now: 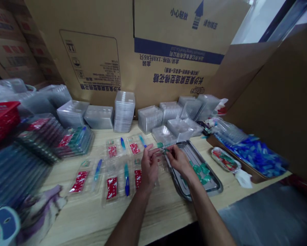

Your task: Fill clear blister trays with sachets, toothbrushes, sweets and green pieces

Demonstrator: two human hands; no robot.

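My left hand (149,167) and my right hand (177,159) are raised close together over the wooden table (92,218). Their fingertips grip a clear plastic blister (163,162), with a small green piece (160,145) at its top edge. Just right of my right hand lies a steel tray (210,184) holding several green pieces (201,172). Left of my left hand lie several clear blister trays (117,174), with red packets (111,188) and blue-and-green brush-like items (127,180) in them.
Stacks of clear plastic trays (124,112) stand along the back of the table before large cardboard boxes (169,44). A red basket (2,119) and filled stacked trays (40,143) sit left. A brown tray of blue pieces (258,157) and a small oval dish (225,159) sit right.
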